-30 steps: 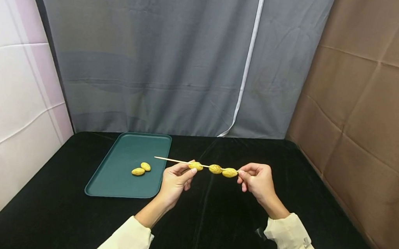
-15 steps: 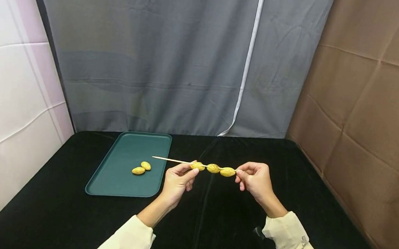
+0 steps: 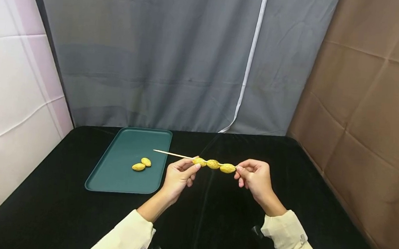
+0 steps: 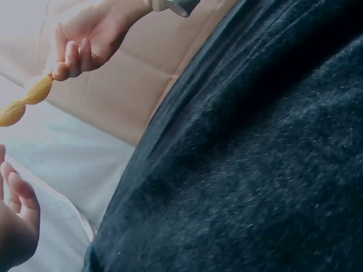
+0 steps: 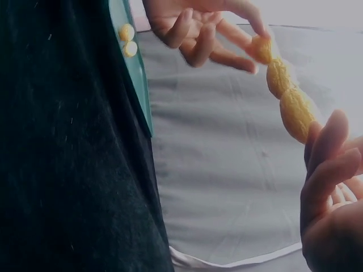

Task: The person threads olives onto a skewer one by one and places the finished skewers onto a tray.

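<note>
A thin pointed wooden skewer (image 3: 172,153) is held level above the black table, carrying three yellow, wrinkled, oval pieces. My left hand (image 3: 177,177) pinches the leftmost oval piece (image 3: 199,162) between thumb and fingers, with the skewer's bare tip reaching out left past it. Beside that is the middle piece (image 3: 213,164), close against the right piece (image 3: 227,168). At the skewer's right end, the thumb and index finger of my right hand (image 3: 255,179) pinch the stick just beyond the last piece. In the right wrist view the middle piece (image 5: 279,78) shows deep wrinkles.
A dark green tray (image 3: 121,181) lies at the left of the table (image 3: 55,211), with two loose yellow oval pieces (image 3: 138,167) on it. A grey curtain (image 3: 155,58) hangs behind the table, and a brown cloth (image 3: 372,114) stands along the right side.
The leftmost piece has slid right along the skewer with my left hand, closing the gap to the middle piece. My right hand has shifted slightly left. The head view has tilted a little.
</note>
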The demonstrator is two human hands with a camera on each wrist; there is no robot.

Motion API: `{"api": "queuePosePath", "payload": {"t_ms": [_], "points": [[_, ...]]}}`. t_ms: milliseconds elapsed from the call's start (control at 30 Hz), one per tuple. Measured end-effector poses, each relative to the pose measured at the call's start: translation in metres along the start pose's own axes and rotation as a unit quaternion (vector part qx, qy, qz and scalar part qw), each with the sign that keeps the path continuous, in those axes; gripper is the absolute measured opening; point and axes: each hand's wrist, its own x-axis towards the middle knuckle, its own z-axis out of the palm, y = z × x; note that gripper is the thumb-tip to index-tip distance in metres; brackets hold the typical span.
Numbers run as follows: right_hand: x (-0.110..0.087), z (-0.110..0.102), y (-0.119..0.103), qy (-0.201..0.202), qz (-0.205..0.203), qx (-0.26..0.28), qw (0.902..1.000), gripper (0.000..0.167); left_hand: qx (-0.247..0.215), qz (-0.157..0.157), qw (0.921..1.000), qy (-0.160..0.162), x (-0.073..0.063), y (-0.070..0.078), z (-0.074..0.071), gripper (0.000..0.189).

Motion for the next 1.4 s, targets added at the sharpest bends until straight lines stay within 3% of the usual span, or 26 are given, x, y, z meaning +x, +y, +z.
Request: {"api": "queuePosePath", "payload": {"t_ms": [200, 367, 500, 600, 733, 867, 1000, 1133, 1267, 1400], "points": [[0.005, 0.004, 0.003, 0.016, 0.020, 0.085, 0.9961, 0.009, 0.048, -0.024, 0.9978, -0.040, 0.000, 0.007, -0.013, 0.036], [0.009, 0.000, 0.002, 0.044, 0.037, 0.118, 0.9913, 0.025, 0.094, -0.042, 0.9929, -0.061, -0.001, 0.007, -0.032, 0.040], [0.010, -0.008, 0.001, 0.064, 0.042, 0.134, 0.9881, 0.027, 0.158, -0.045, 0.9857, -0.038, 0.006, 0.013, -0.060, 0.041], [0.009, -0.010, 0.004, 0.065, 0.046, 0.136, 0.9875, 0.026, 0.205, -0.057, 0.9771, 0.008, 0.011, 0.023, -0.093, 0.044], [0.007, -0.010, 0.009, 0.056, 0.055, 0.133, 0.9880, 0.025, 0.288, -0.093, 0.9503, 0.072, 0.014, 0.033, -0.138, 0.048], [0.009, -0.012, 0.010, 0.062, 0.052, 0.131, 0.9880, 0.023, 0.377, -0.101, 0.9153, 0.098, 0.017, 0.039, -0.165, 0.052], [0.013, -0.013, 0.010, 0.055, 0.055, 0.120, 0.9898, 0.021, 0.467, -0.097, 0.8757, 0.077, 0.020, 0.041, -0.180, 0.059], [0.014, -0.014, 0.010, 0.049, 0.056, 0.106, 0.9915, 0.018, 0.535, -0.095, 0.8387, 0.037, 0.022, 0.038, -0.185, 0.056], [0.012, -0.014, 0.011, 0.053, 0.059, 0.108, 0.9911, 0.019, 0.564, -0.102, 0.8190, 0.031, 0.022, 0.036, -0.184, 0.042], [0.011, -0.016, 0.012, 0.048, 0.057, 0.113, 0.9908, 0.022, 0.574, -0.118, 0.8087, 0.048, 0.019, 0.036, -0.183, 0.032]]}}
